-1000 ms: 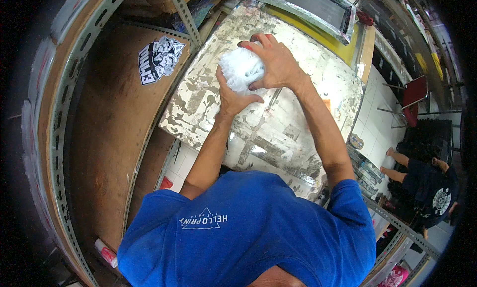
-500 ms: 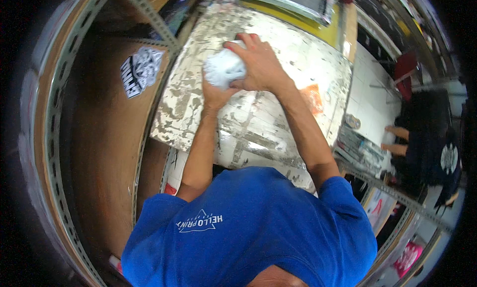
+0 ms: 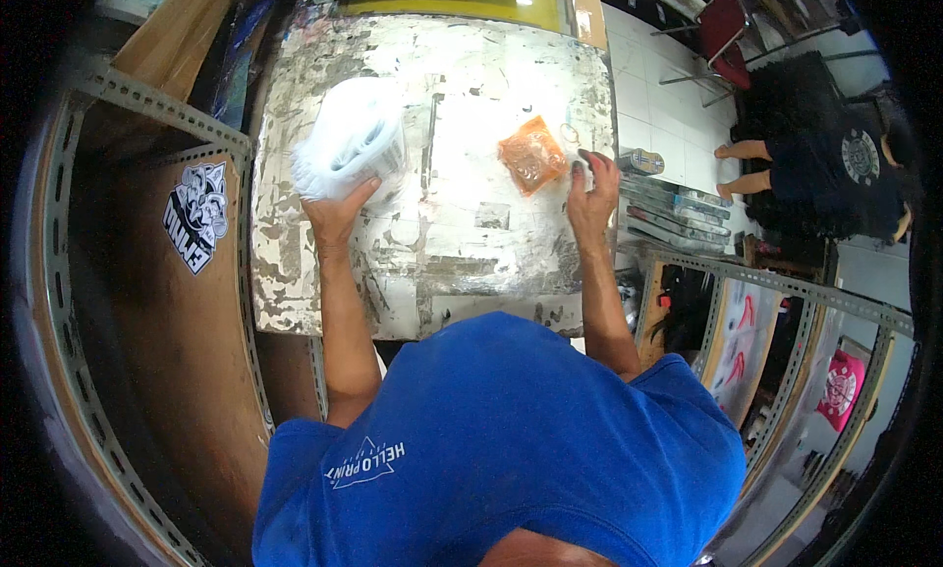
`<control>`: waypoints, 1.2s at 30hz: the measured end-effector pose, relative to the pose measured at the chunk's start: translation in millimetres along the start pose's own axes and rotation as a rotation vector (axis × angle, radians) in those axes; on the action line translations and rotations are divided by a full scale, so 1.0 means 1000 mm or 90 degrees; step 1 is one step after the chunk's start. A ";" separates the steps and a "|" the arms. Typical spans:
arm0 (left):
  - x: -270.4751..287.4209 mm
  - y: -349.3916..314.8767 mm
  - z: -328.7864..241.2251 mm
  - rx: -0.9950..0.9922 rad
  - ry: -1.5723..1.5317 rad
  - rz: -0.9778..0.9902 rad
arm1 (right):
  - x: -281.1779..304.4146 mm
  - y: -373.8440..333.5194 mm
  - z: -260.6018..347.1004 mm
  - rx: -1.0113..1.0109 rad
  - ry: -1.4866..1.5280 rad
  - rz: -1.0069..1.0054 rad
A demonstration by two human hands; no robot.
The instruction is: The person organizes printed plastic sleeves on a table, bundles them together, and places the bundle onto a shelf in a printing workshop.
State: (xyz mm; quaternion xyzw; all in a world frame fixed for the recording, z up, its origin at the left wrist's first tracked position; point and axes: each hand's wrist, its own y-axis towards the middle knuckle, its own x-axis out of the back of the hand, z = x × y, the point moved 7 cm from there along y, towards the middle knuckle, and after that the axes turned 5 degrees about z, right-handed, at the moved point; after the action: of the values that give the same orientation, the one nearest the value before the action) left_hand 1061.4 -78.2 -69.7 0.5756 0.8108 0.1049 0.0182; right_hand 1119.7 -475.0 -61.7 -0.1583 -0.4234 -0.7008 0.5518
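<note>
My left hand (image 3: 339, 216) grips the lower edge of a bundle of whitish, see-through plastic bags (image 3: 352, 140), folded over and standing above the worktable (image 3: 452, 263). The thumb shows on the near side; the other fingers are hidden behind the bundle. Close to the table's right edge is my right hand (image 3: 593, 202), its fingers apart with nothing visible in them. A thin ring like a rubber band (image 3: 570, 133) lies just beyond those fingertips. Left of that hand rests a clear plastic packet with orange contents (image 3: 531, 156).
A yellow-meshed screen frame (image 3: 447, 9) lies at the table's far end. Metal shelving with a stickered wooden board (image 3: 211, 302) stands at left. On the right are a striped tin (image 3: 643, 162), stacked frames (image 3: 678, 214), a red chair (image 3: 724, 37) and another person (image 3: 815, 164).
My hands have parted: the left keeps the bag bundle, while the right has let go and moved right, past the orange packet. The view has shifted, bringing more of the right side in.
</note>
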 end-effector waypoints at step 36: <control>0.000 0.002 0.012 0.053 -0.115 0.033 | -0.077 0.103 -0.017 0.121 -0.062 0.080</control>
State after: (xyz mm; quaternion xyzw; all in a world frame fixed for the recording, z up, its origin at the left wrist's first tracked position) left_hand 1065.4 -76.2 -81.2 0.6036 0.7944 0.0197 0.0646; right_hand 1243.8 -442.4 -81.2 -0.1656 -0.5033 -0.6131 0.5860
